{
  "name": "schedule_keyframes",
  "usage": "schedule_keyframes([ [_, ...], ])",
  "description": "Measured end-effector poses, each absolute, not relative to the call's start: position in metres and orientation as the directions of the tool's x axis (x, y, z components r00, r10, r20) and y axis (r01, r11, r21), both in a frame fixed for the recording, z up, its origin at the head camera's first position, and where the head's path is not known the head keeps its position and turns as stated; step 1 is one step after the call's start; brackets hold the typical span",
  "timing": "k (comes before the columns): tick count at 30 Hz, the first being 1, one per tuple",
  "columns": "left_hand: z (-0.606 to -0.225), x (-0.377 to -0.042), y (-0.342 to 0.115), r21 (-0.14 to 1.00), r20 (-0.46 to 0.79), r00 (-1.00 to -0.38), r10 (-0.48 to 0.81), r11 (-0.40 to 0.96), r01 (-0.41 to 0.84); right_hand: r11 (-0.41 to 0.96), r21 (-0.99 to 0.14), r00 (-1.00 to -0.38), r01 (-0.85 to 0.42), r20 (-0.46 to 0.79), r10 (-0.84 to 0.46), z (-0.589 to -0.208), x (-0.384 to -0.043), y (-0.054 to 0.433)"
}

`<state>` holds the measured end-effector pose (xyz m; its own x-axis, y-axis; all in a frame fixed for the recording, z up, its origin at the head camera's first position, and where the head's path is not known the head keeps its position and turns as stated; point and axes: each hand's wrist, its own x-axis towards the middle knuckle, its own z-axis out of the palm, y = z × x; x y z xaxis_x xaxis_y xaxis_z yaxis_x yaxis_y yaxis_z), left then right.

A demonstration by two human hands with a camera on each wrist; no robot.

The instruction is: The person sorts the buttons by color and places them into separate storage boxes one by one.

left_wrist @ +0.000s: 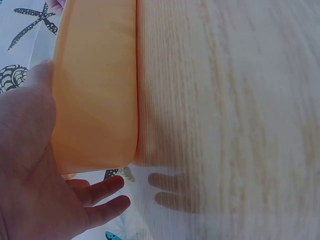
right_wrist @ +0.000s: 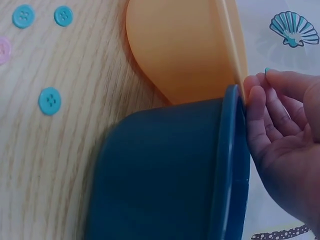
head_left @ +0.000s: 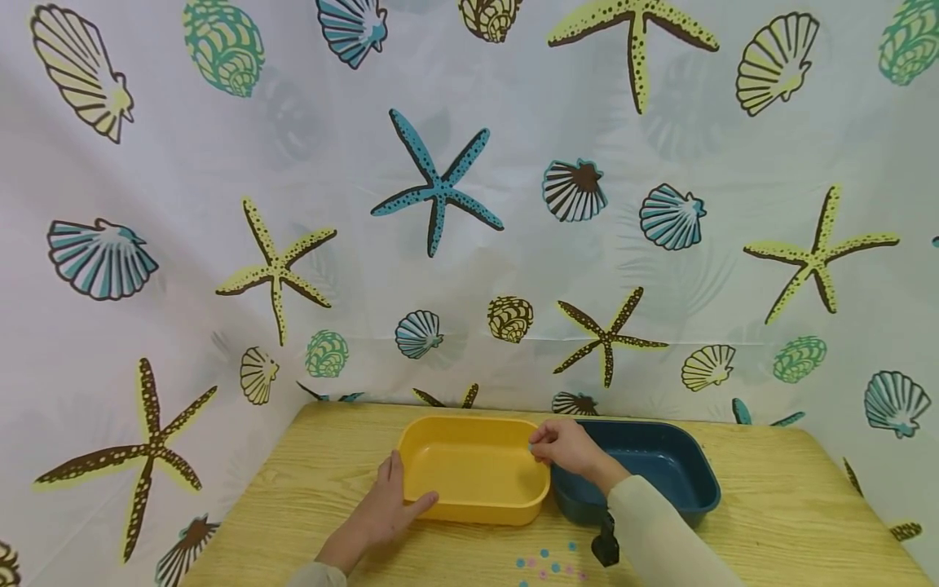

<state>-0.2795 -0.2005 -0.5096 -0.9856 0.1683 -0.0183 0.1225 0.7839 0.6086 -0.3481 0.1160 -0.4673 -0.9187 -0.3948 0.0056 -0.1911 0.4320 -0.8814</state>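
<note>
Pinching a half-hidden button, the right hand overhangs the yellow tub, left hand spread against it.

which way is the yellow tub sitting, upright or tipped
Upright: the yellow tub sits base down on the table, its open top facing up in the head view.

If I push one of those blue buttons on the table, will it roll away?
Probably not: this blue button lies flat on the table, so it would likely slide. It looks tiny compared with the dark blue tub, so it's probably light. Its crisp round shape suggests it's stiff.
</note>
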Motion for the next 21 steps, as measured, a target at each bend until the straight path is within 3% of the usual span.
schedule_keyframes([
  [21,-0.510,-0.279,-0.202,0.599,-0.007,-0.985,0.175,0.789,0.136,0.403,-0.909,-0.957,-0.108,-0.015,-0.291,-0.473,-0.359,0.108],
])
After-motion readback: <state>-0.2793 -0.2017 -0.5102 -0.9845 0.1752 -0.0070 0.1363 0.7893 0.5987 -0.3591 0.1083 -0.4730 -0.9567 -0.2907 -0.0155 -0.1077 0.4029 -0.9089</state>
